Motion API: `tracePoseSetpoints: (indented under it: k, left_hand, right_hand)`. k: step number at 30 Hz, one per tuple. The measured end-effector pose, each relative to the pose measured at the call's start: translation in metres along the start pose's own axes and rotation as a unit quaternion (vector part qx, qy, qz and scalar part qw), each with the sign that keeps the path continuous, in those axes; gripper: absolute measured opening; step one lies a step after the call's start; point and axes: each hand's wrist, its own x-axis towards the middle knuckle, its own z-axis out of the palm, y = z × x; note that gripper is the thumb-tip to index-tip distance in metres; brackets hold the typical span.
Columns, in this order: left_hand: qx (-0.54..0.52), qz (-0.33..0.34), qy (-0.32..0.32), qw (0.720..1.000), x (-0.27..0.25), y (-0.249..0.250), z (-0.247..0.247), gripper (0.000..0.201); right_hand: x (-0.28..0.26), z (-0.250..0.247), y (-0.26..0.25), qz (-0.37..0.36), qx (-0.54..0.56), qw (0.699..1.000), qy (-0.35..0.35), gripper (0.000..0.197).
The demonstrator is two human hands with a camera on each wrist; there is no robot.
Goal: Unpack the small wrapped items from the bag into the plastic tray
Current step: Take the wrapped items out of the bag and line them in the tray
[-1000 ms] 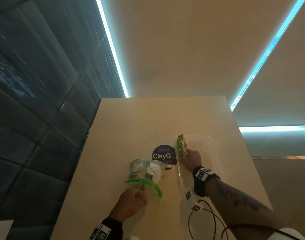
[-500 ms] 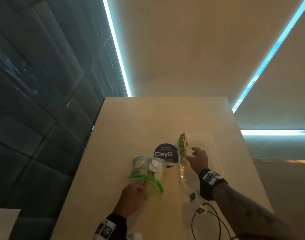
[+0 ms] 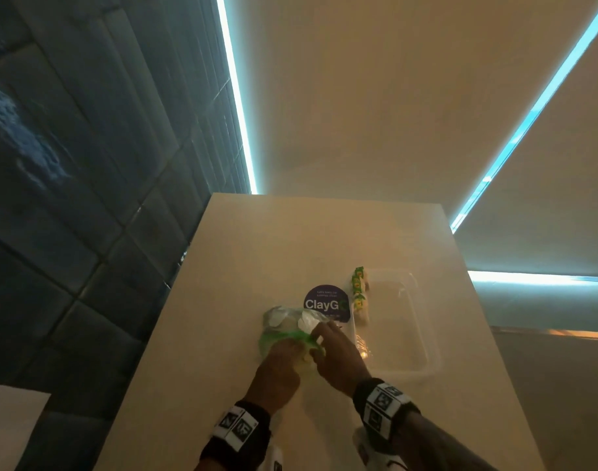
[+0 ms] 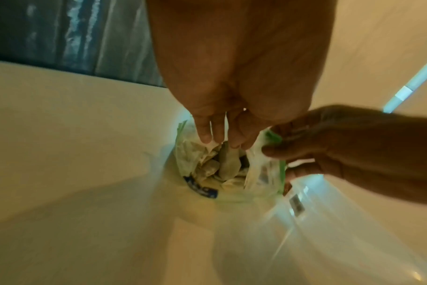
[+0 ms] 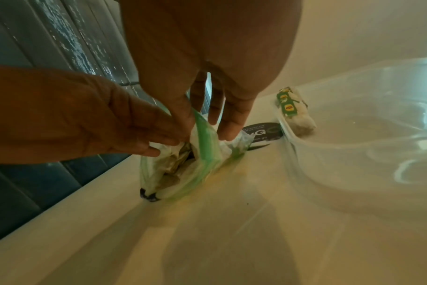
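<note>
The bag (image 3: pixel 290 326), on the table (image 3: pixel 243 266) just left of the tray (image 3: pixel 423 334), is held at its green-edged mouth: one side is pinched by the left hand (image 3: pixel 280 365), the other by the right hand (image 3: pixel 338 358), with pale wrapped items (image 4: pixel 222 165) seen inside between the fingers. A row of packets (image 3: pixel 358 297) with green-and-yellow labels, too small to be read, lies along the tray's left wall. A round dark sticker (image 3: pixel 324 300) reading "ClayG" is partly covered by the bag.
</note>
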Motion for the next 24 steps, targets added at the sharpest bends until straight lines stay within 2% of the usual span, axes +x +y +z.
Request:
tracePoseSetpoints:
  k: [2, 4, 6, 8, 9, 10, 12, 13, 16, 17, 18, 21, 22, 23, 24]
  left_hand:
    - [0.046, 0.026, -0.013, 0.999, -0.001, 0.004, 0.004, 0.064]
    - [0.105, 0.065, 0.001, 0.992, 0.000, 0.005, 0.007, 0.065]
    - [0.175, 0.072, -0.002, 0.982, 0.004, 0.000, 0.012, 0.064]
    - [0.218, 0.065, 0.010, 0.974, 0.009, -0.003, 0.017, 0.057]
    - [0.238, 0.059, -0.004, 0.970, 0.014, -0.002, 0.019, 0.053]
    - [0.240, 0.040, -0.020, 0.970, 0.017, 0.001, 0.019, 0.053]
    - [0.256, 0.034, -0.007, 0.966, 0.026, 0.000, 0.021, 0.053]
    - [0.267, 0.036, 0.002, 0.963, 0.030, 0.002, 0.020, 0.055]
    - [0.308, -0.038, -0.054, 0.949, 0.036, 0.005, 0.017, 0.069]
    - [0.318, -0.043, -0.045, 0.946, 0.037, 0.009, 0.013, 0.067]
    - [0.319, -0.027, -0.020, 0.947, 0.037, 0.016, 0.006, 0.063]
    - [0.253, 0.085, 0.042, 0.963, 0.027, 0.045, -0.020, 0.051]
    - [0.237, 0.112, 0.101, 0.960, 0.025, 0.047, -0.023, 0.045]
    - [0.215, 0.098, 0.084, 0.968, 0.021, 0.049, -0.028, 0.038]
    - [0.204, 0.051, 0.037, 0.977, 0.020, 0.044, -0.026, 0.031]
  right_hand:
    - [0.004, -0.004, -0.003, -0.010, 0.008, 1.000, -0.001, 0.015]
    - [0.006, -0.012, -0.007, -0.019, 0.021, 1.000, -0.010, 0.012]
    - [0.009, -0.019, -0.009, -0.025, 0.045, 0.999, -0.013, 0.011]
    - [0.013, -0.024, -0.008, -0.026, 0.062, 0.998, -0.011, 0.012]
    - [0.014, -0.026, -0.008, -0.023, 0.068, 0.997, -0.007, 0.011]
    - [0.015, -0.027, -0.008, -0.016, 0.070, 0.997, -0.002, 0.010]
    - [0.017, -0.029, -0.009, -0.006, 0.071, 0.997, 0.004, 0.009]
    - [0.017, -0.028, -0.009, -0.003, 0.070, 0.998, 0.005, 0.009]
    - [0.012, -0.027, -0.009, 0.003, 0.068, 0.998, 0.003, 0.008]
    - [0.009, -0.025, -0.008, 0.004, 0.068, 0.998, 0.001, 0.008]
    - [0.007, -0.024, -0.008, 0.006, 0.068, 0.998, 0.001, 0.008]
    - [0.002, -0.020, -0.005, 0.013, 0.055, 0.998, 0.021, 0.005]
    - [0.002, -0.019, -0.004, 0.015, 0.047, 0.998, 0.030, 0.006]
    - [0.002, -0.018, -0.003, 0.017, 0.041, 0.998, 0.038, 0.007]
    - [0.002, -0.018, -0.003, 0.022, 0.034, 0.998, 0.042, 0.008]
